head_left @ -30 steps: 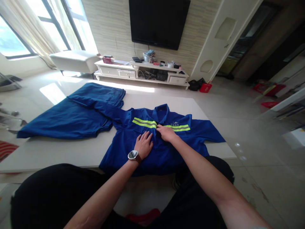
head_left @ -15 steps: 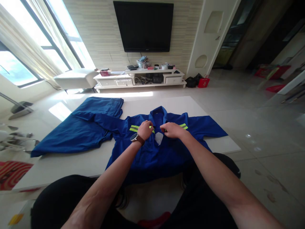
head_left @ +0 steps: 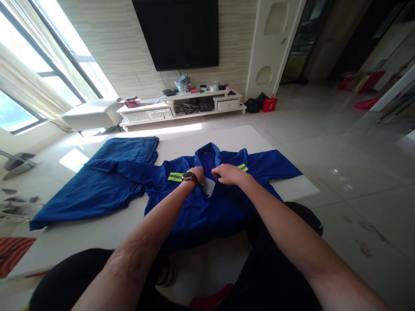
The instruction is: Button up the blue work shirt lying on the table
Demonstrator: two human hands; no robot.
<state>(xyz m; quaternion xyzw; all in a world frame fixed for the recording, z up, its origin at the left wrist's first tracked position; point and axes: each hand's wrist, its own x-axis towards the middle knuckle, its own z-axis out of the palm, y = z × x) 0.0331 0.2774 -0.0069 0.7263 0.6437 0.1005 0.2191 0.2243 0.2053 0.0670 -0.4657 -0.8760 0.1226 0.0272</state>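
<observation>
A blue work jacket (head_left: 181,211) with yellow-green reflective strips lies spread out on a low white table, its collar pointing away from me. My left hand (head_left: 197,173), with a watch on the wrist, is closed on the left edge of the jacket's front opening. Across from it, my right hand (head_left: 228,173) pinches the opposite edge just below the collar. Between the two hands a whitish patch (head_left: 209,187) shows in the opening; I cannot tell what it is. Folded blue trousers (head_left: 94,190) lie to the left, partly under the jacket's sleeve.
The white table (head_left: 240,136) reaches out beyond the jacket on both sides. Behind it a TV stand (head_left: 139,115) holds various small items, below a wall television (head_left: 181,34). A red bag (head_left: 269,104) sits on the floor. A white stool (head_left: 90,114) stands by the window.
The whole view has shifted slightly, so the room appears further left. Both hands remain at the jacket's front opening, with the right front edge lifted a little more.
</observation>
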